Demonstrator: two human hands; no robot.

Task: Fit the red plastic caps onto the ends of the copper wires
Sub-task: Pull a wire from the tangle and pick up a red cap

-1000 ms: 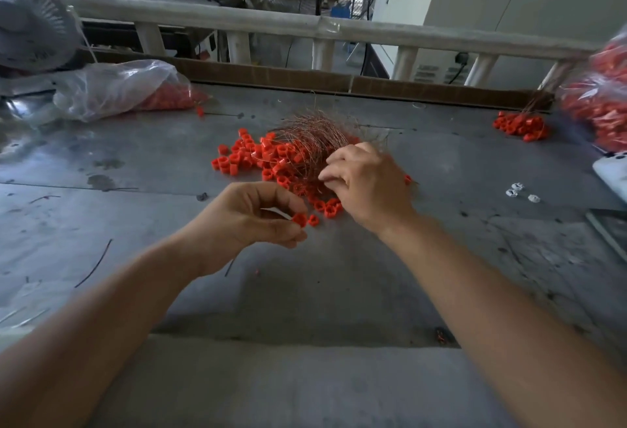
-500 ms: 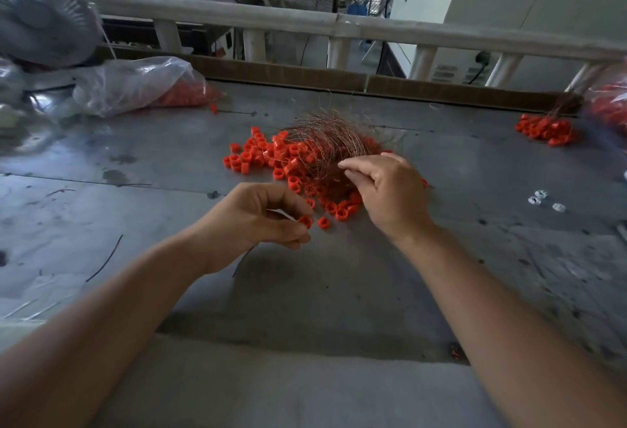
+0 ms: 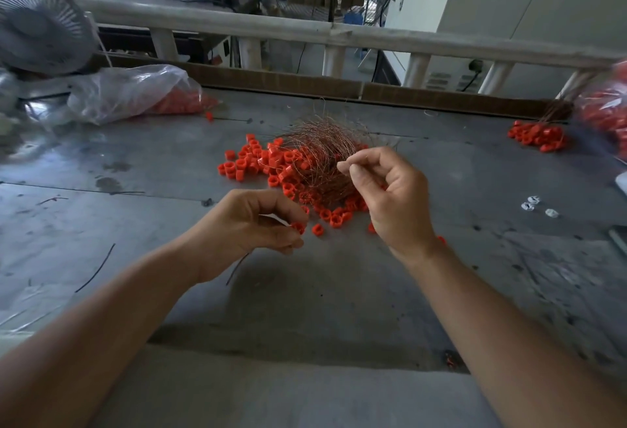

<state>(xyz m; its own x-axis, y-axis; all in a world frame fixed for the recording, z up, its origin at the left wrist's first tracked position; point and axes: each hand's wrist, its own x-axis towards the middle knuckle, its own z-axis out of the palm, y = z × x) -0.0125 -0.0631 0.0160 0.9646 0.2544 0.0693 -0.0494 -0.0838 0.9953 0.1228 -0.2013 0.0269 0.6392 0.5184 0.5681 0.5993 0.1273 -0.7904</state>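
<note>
- Red caps (image 3: 271, 169): loose pile mid-tabletop (image 3: 305, 298), copper wires (image 3: 322, 149) tangled over its rear half.
- L hand (image 3: 251, 227): fingers curled, fingertips pinching single cap (image 3: 298, 228) just in front of pile.
- R hand (image 3: 397, 200): raised over bundle, thumb + forefinger pinching one of the copper wires, other fingers curled in.
- Plastic bag (image 3: 129, 95) w/ more caps far left; second cap heap (image 3: 536, 137) far right.

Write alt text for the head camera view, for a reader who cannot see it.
The left hand pinches a red cap while the right hand pinches a thin wire beside the copper wire tangle, among loose red caps on a grey table.
</note>
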